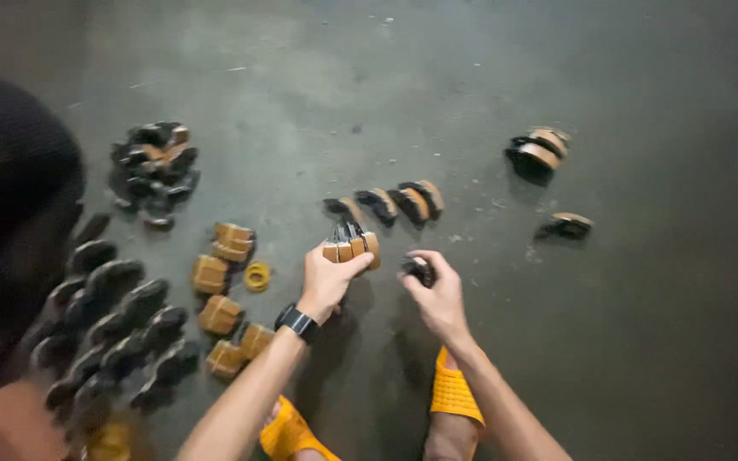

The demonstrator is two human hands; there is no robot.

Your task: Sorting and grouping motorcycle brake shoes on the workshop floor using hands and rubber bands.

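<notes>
My left hand (328, 277), with a black watch on its wrist, grips a stack of brake pads (352, 245), tan on one side and black on the other, held just above the concrete floor (386, 94). My right hand (439, 290) is closed around a small dark piece (418, 270) right beside the stack. Just beyond both hands, a row of pads (390, 203) stands on edge on the floor.
Bundled tan pad packs (225, 290) and a yellow ring (257, 276) lie to the left. Dark pads are spread at lower left (117, 329) and piled farther back (155, 169). More pads lie at right (538, 149) (567, 225). Another person's dark head (10, 188) fills the left edge. My yellow sandals (456, 393) show below.
</notes>
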